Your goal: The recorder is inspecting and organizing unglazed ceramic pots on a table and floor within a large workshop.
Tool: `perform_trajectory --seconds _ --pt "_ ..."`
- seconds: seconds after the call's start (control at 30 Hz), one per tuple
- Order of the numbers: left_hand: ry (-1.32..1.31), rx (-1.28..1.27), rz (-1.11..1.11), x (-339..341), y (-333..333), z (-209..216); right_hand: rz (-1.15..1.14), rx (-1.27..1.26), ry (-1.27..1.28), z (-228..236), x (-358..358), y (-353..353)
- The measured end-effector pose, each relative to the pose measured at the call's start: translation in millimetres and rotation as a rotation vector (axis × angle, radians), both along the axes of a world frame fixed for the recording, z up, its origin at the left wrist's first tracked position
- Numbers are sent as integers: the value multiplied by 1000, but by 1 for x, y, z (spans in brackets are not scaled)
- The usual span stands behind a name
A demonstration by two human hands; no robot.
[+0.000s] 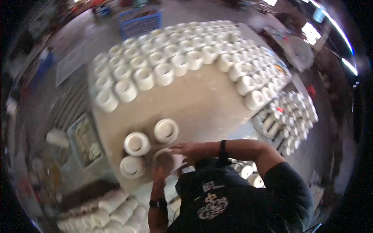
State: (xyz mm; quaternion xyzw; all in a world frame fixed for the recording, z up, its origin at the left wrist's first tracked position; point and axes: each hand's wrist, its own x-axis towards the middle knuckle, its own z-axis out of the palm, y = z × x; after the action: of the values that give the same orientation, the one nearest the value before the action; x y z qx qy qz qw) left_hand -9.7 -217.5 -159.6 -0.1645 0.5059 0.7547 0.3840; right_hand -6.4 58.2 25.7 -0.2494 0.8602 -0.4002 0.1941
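A white cylindrical plaster mould [176,159], tilted so that its round face is in shadow, is between my two hands at the near edge of the table. My right hand [188,150] wraps its upper side, fingers pointing left. On its lower left side my left hand [159,172] grips it, though motion blurs the fingers. Just beyond stand three similar moulds, each with a round hollow in the top: a far one [166,131], a middle one [136,144] and a near-left one [132,167].
Dense rows of white moulds [164,73] line the table's [194,101] far and right sides. More white cylinders are stacked at the lower left [112,201] and on the right [291,116]. A blue crate [140,24] stands behind; a grey tray [101,156] lies left.
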Motion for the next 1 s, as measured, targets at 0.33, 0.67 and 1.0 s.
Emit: perform_trajectory --seconds 0.33,0.67,1.0 --pt "94 -350 347 -23 25 -37 -833 554 -110 -83 97 218" --pt "843 -1179 484 34 95 89 -1634 644 -113 -97 168 444" --pt "968 -539 -12 8 258 117 -1741 685 -108 -81 156 434"
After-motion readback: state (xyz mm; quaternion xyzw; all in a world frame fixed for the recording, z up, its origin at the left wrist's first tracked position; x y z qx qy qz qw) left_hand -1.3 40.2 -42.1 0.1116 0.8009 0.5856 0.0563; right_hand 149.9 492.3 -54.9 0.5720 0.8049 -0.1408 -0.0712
